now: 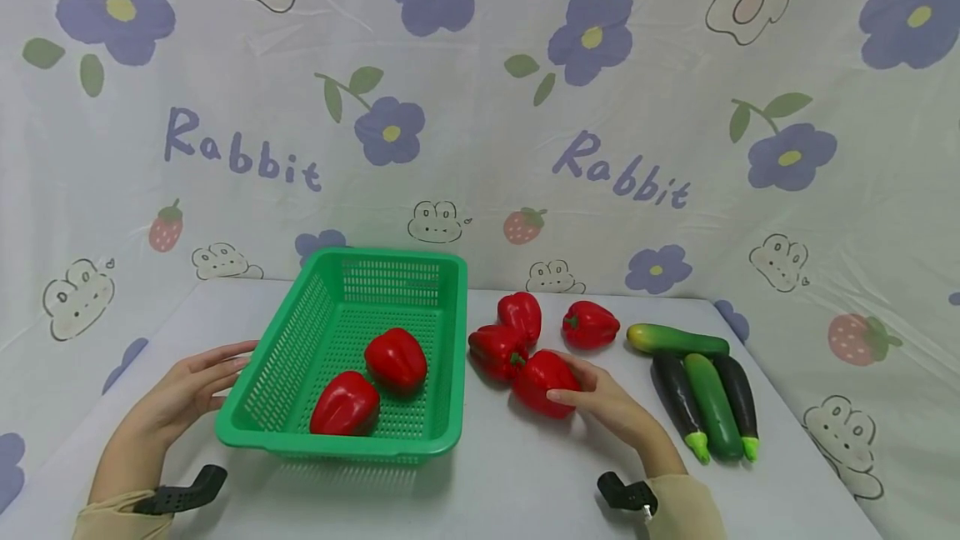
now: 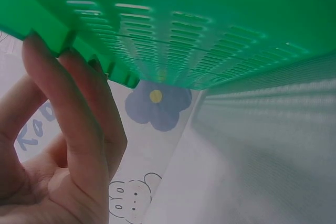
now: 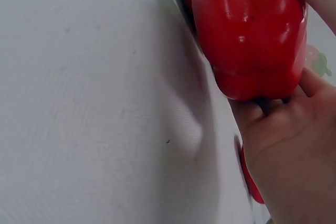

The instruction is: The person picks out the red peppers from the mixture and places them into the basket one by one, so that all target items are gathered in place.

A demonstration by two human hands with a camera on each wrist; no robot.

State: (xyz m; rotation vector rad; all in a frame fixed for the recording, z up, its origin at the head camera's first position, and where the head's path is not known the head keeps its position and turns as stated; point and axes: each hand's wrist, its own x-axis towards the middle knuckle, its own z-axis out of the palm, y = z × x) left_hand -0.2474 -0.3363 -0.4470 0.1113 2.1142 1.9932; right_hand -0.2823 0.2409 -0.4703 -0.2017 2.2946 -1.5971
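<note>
My right hand (image 1: 611,407) grips a red bell pepper (image 1: 542,386), thumb on the near side and fingers behind it. In the right wrist view that bell pepper (image 3: 249,35) lies against the fingers, above the white tabletop. Touching it on the left is another bell pepper (image 1: 495,352), with a third (image 1: 521,317) just behind. At the left rim of a green plastic basket (image 1: 459,340), my left hand (image 1: 176,394) has its fingers extended. In the left wrist view its fingertips touch the basket's rim (image 2: 50,30). Two bell peppers (image 1: 396,361) lie inside the basket.
One more bell pepper (image 1: 590,325) lies farther back on the white table (image 1: 525,482). To the right sit a yellow-green cucumber-shaped vegetable (image 1: 675,338), a dark green one (image 1: 712,407) and two eggplants (image 1: 677,398). A printed cloth (image 1: 480,107) hangs behind the table.
</note>
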